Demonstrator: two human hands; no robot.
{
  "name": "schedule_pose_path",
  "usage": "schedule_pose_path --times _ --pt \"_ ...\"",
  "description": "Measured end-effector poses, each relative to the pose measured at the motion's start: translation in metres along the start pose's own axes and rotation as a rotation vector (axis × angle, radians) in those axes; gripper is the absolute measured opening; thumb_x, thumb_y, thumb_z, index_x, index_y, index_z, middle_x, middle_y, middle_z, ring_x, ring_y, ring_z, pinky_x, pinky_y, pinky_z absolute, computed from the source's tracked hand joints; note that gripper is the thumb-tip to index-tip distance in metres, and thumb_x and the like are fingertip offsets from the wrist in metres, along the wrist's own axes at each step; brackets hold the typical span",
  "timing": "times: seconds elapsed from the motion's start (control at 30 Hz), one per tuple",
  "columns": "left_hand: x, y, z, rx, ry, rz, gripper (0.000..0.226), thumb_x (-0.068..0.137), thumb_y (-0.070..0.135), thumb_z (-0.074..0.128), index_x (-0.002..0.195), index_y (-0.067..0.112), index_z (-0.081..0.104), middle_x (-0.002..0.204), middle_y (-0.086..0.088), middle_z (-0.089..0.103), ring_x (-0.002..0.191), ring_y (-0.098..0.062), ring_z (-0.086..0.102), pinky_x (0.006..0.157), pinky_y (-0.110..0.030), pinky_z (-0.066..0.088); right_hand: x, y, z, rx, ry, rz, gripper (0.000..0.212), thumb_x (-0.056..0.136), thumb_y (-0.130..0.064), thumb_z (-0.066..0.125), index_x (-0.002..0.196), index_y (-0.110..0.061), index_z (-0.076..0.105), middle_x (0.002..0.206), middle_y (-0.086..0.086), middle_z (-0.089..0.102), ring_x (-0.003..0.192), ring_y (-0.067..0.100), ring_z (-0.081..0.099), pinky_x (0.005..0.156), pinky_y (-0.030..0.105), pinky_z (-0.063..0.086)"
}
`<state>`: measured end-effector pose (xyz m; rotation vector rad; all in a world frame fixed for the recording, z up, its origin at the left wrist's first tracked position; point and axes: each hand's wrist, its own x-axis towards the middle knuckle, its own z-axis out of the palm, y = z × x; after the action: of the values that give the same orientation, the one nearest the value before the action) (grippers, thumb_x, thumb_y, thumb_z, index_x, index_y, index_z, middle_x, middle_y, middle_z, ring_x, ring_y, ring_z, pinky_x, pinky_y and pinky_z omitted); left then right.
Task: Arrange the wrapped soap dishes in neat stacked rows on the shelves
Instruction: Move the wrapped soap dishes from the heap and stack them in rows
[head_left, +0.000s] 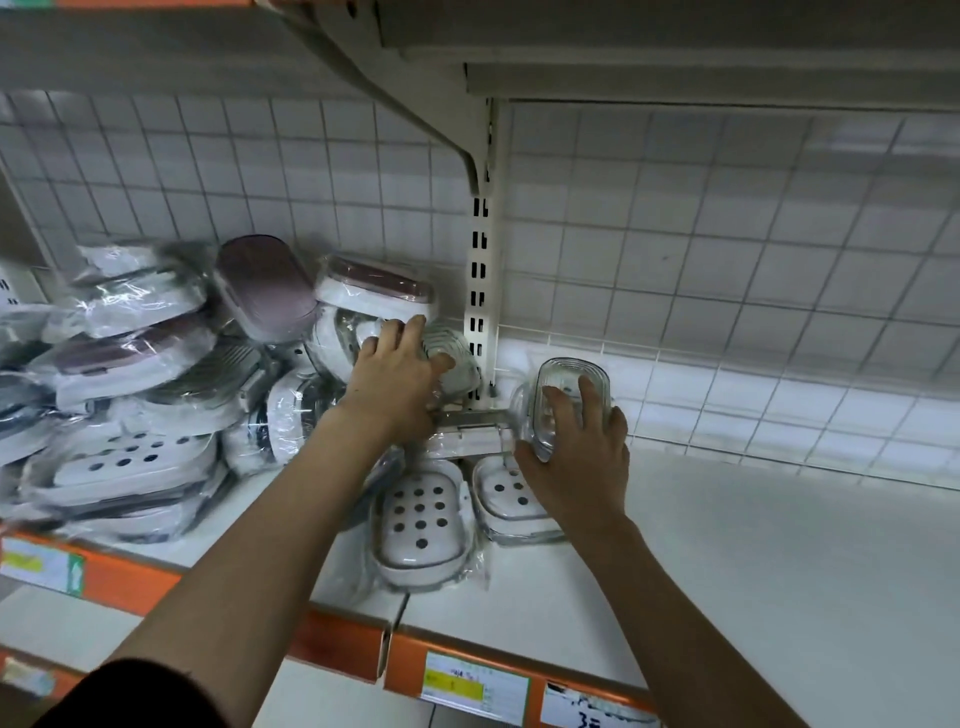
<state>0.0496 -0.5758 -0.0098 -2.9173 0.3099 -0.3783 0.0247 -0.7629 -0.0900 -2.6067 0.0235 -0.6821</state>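
Observation:
Wrapped soap dishes lie in a loose heap (140, 395) on the left of the white shelf (753, 561). My left hand (400, 374) reaches into the heap's right side, its fingers curled round a ribbed wrapped dish (452, 358) below a white and mauve dish (374, 291). A clear wrapped dish (566, 384) stands on edge near the shelf upright, gripped from the front by my right hand (576, 457). Two white dishes with dark holes lie flat in front: one (421, 519) between my arms, another (504, 499) partly under my right hand.
A slotted metal upright (480, 280) and bracket divide the tiled back wall (727, 270). An upper shelf (623, 47) overhangs. Orange price rails with labels (472, 686) line the shelf's front edge. The shelf surface to the right of my right hand is bare.

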Motion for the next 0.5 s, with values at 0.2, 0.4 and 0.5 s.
schedule_pose_path --times 0.2,0.4,0.5 --pt "0.005 0.011 -0.003 -0.006 0.009 -0.066 0.058 0.084 0.012 0.06 0.136 0.027 0.039 0.141 -0.017 0.02 0.131 -0.042 0.021 0.111 -0.054 0.022 -0.019 0.017 -0.016 0.053 0.078 -0.024 0.066 0.074 -0.034 0.073 0.134 -0.024 0.047 0.152 0.004 0.028 0.131 0.044 0.028 0.097 0.055 0.04" --pt "-0.002 0.004 -0.004 -0.101 0.055 -0.03 0.051 0.086 0.012 0.061 0.133 0.028 0.05 0.144 -0.015 0.018 0.133 -0.039 0.018 0.113 -0.053 0.02 -0.036 0.023 -0.03 0.105 0.131 -0.072 0.064 0.072 -0.044 0.064 0.127 -0.031 0.036 0.15 0.006 0.032 0.132 0.043 0.033 0.1 0.054 0.037" --pt "-0.014 -0.001 -0.009 -0.189 0.105 -0.008 0.054 0.084 0.021 0.067 0.134 0.029 0.051 0.144 -0.014 0.019 0.132 -0.037 0.02 0.112 -0.051 0.024 -0.044 0.018 -0.034 0.154 0.132 -0.045 0.064 0.074 -0.044 0.064 0.131 -0.027 0.042 0.152 0.004 0.03 0.134 0.041 0.03 0.102 0.051 0.035"
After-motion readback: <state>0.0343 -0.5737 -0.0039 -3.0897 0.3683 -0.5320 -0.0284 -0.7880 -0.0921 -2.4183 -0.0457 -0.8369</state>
